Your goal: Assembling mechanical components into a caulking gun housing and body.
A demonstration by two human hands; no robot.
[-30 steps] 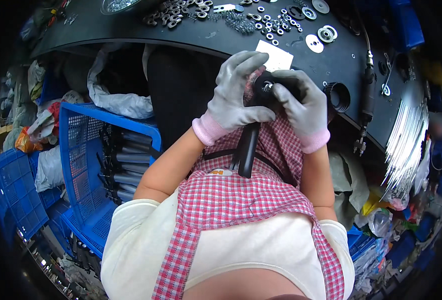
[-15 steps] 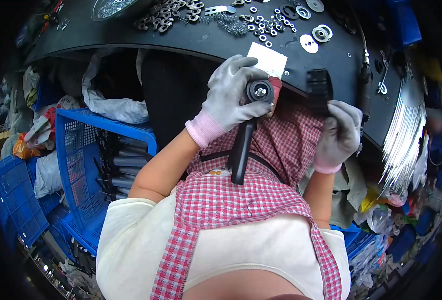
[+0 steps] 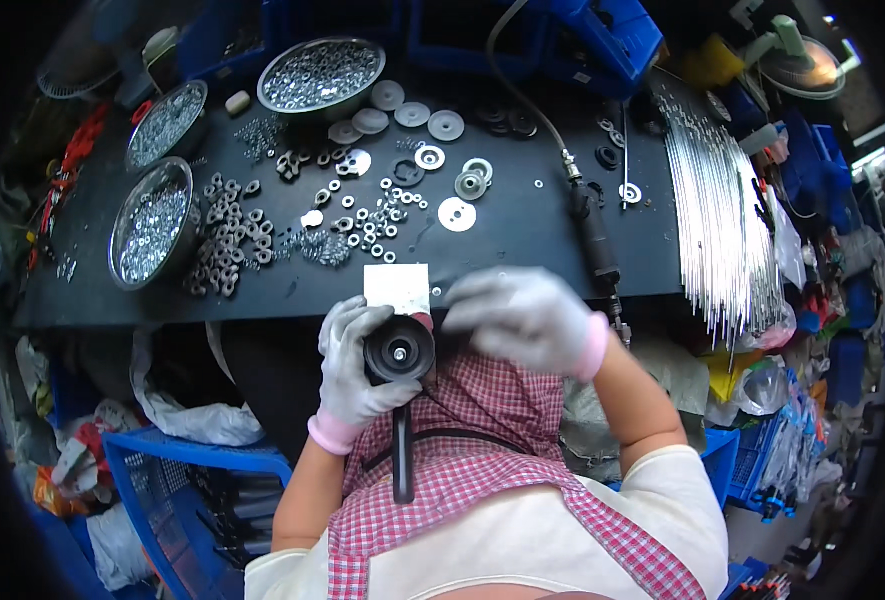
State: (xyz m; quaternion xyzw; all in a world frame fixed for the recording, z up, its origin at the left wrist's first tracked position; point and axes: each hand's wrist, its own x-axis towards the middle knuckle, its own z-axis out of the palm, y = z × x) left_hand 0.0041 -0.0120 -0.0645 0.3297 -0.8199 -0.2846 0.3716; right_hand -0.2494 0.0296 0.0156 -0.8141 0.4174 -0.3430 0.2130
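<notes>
The left hand (image 3: 355, 372), in a grey knit glove with a pink cuff, was clenched around a black round-headed tool with a long black handle (image 3: 400, 352), holding it upright just off the near edge of the dark workbench (image 3: 523, 225), its round face with a small metal centre turned up and its handle hanging down over the red-and-white checked apron (image 3: 483, 440). The right hand (image 3: 525, 318), gloved the same way, hovered blurred just right of the tool head, fingers spread and curled downward; whether it gripped anything could not be told. A small white square card (image 3: 398, 288) lay on the bench edge just beyond the tool. Farther off, loose metal nuts and washers (image 3: 358, 215) were scattered across the bench, with three round metal bowls of small hardware (image 3: 151, 232) at the far left. A black pneumatic driver with a hose (image 3: 595, 235) lay to the right, beside a sheaf of thin silver rods (image 3: 723, 220). A blue plastic crate (image 3: 178, 490) stood near left, below the bench.
</notes>
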